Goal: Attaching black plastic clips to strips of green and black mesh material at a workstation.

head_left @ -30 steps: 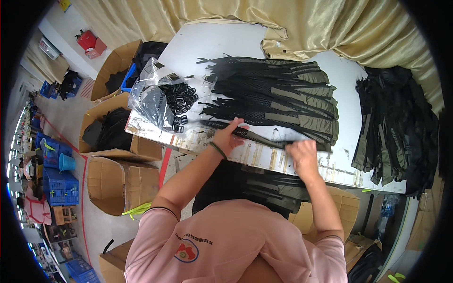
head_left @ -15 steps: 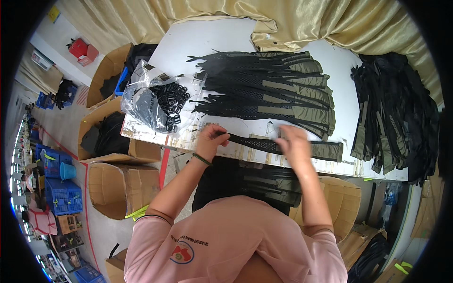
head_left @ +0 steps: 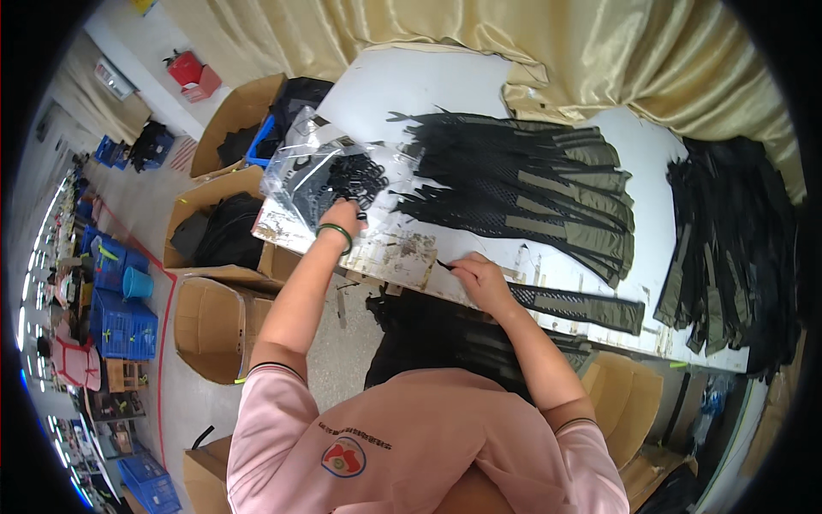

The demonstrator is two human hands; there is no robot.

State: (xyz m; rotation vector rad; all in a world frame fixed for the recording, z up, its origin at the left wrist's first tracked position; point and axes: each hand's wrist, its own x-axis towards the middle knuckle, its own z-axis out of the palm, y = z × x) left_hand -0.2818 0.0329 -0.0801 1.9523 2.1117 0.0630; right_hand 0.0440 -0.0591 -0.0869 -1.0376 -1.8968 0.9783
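Hands part: left hand (head_left: 341, 218) has left the strap and reaches into the clear bag of black buckles (head_left: 338, 176).
We note right hand (head_left: 479, 278) pinching the olive-and-black strap (head_left: 578, 306) at the worktop (head_left: 445, 86) front edge.

Gold curtain (head_left: 599, 51) behind white table (head_left: 428, 86); cardboard boxes (head_left: 205, 317) on grey floor (head_left: 128, 214).

There is just one view. It comes from a camera on the person's head and looks straight down, close over the pink shoulders. The white table (head_left: 445, 86) lies ahead, and the round picture bends its edges.
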